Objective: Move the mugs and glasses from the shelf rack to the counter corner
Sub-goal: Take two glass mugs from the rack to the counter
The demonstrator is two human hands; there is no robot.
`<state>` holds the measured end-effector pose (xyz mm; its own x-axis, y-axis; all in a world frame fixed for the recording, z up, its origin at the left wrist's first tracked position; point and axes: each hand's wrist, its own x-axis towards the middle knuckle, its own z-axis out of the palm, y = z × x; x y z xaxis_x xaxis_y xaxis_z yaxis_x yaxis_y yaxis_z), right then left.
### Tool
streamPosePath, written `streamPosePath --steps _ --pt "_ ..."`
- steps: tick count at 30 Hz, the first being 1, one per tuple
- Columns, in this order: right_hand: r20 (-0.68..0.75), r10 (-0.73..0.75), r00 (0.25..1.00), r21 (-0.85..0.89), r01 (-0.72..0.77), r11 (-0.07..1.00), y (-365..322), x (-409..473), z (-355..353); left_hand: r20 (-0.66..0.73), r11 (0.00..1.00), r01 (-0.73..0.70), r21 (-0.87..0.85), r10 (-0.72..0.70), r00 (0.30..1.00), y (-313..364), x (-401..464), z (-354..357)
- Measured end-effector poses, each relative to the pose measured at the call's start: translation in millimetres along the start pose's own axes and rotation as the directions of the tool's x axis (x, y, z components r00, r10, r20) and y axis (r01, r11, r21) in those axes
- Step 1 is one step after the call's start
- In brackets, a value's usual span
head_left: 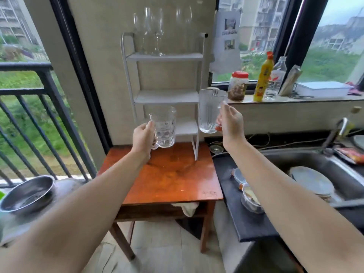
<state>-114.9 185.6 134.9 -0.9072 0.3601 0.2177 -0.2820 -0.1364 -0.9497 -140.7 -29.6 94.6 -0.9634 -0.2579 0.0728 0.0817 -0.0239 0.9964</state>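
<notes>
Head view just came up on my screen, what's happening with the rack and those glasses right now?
A person is holding a glass mug in each hand in front of the white shelf rack. The left hand grips the handle of a dimpled glass mug, and the right hand holds a taller ribbed glass mug off the rack's right side. Both mugs are in the air above the wooden table. Wine glasses remain on the top shelf.

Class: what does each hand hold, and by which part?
Left hand grips the dimpled clear glass mug by its handle; right hand the ribbed clear glass mug likewise.
</notes>
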Motion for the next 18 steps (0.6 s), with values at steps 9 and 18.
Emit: streamPosePath --steps 9,18 --pt "-0.332 0.047 0.942 -0.124 -0.093 0.988 28 -108 -130 0.322 0.993 0.024 0.12 -0.062 0.945 -44 -117 66" --pt "-0.649 -0.051 0.759 -0.217 -0.121 0.969 -10 -206 -298 0.594 0.993 -0.031 0.113 -0.043 0.803 -62 -239 206"
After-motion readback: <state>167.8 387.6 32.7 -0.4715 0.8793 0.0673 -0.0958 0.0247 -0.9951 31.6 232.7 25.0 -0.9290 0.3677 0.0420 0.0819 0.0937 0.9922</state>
